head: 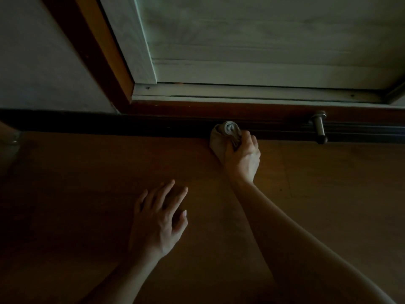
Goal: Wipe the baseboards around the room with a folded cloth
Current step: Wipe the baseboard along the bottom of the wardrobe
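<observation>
A dark baseboard (pixel 131 125) runs across the view where the wall meets the brown wooden floor. My right hand (pixel 242 156) grips a bunched grey cloth (pixel 223 134) and holds it against the baseboard, just below the door sill. My left hand (pixel 157 218) lies lower left with fingers spread, resting on or just above the floor, holding nothing.
A pale door (pixel 263 40) in a brown frame (pixel 105 69) stands above the baseboard. A metal door stopper (pixel 319 128) juts out right of the cloth. A grey wall (pixel 32 62) fills the upper left. The room is dim.
</observation>
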`<control>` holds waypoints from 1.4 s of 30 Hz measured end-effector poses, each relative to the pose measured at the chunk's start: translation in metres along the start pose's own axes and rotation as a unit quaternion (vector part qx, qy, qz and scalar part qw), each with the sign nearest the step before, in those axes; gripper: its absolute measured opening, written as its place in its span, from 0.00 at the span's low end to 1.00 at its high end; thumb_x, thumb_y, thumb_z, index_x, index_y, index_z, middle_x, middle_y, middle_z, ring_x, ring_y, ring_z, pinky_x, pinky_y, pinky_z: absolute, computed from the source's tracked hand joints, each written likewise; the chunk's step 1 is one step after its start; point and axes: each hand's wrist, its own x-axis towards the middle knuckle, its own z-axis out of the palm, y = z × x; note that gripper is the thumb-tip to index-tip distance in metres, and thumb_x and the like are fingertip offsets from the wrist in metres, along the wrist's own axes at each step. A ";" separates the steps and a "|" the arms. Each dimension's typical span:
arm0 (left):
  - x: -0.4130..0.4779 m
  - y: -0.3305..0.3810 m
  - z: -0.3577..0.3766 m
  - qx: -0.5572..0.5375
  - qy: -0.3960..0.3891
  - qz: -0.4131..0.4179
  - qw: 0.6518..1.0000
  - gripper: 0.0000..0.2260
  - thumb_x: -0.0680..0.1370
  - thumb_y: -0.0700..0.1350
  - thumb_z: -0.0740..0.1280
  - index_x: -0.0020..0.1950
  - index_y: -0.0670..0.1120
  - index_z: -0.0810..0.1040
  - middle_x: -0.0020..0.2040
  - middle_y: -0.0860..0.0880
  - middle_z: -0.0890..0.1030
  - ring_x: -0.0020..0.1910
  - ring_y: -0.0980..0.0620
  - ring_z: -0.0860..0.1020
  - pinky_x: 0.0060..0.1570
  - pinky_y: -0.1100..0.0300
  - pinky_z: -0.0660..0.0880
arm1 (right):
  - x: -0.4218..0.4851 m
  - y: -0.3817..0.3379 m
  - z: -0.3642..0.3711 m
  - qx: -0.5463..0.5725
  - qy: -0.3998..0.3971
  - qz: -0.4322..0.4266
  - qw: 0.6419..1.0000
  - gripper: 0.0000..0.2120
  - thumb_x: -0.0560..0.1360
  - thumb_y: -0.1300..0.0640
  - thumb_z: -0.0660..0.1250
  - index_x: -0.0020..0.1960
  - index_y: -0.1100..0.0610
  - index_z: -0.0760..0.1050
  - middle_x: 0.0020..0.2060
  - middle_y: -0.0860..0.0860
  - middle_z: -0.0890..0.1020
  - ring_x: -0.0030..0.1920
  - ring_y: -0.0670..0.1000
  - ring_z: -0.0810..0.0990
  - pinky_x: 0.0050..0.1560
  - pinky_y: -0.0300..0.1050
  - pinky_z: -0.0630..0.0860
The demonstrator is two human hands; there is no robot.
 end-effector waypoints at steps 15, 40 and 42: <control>0.031 0.018 0.000 -0.012 -0.007 0.016 1.000 0.26 0.79 0.62 0.55 0.75 0.56 0.72 0.76 0.49 0.69 0.75 0.45 0.66 0.73 0.40 0.59 | 0.011 0.014 -0.024 0.010 -0.017 0.026 0.999 0.15 0.78 0.55 0.66 0.63 0.55 0.73 0.60 0.54 0.76 0.61 0.56 0.75 0.58 0.55 0.74; 0.032 0.020 0.001 0.001 0.003 0.012 1.000 0.26 0.79 0.62 0.55 0.74 0.54 0.73 0.75 0.48 0.70 0.74 0.43 0.67 0.73 0.39 0.61 | 0.030 0.046 -0.042 0.069 0.054 0.041 0.995 0.10 0.75 0.54 0.70 0.53 0.56 0.77 0.48 0.50 0.80 0.48 0.48 0.79 0.50 0.51 0.79; 0.033 0.020 0.001 0.003 0.000 0.010 1.000 0.26 0.79 0.61 0.55 0.74 0.54 0.73 0.75 0.48 0.70 0.74 0.43 0.67 0.73 0.39 0.61 | 0.028 0.044 -0.039 0.070 0.049 0.021 0.996 0.09 0.75 0.54 0.70 0.53 0.56 0.77 0.48 0.49 0.79 0.47 0.47 0.78 0.48 0.47 0.79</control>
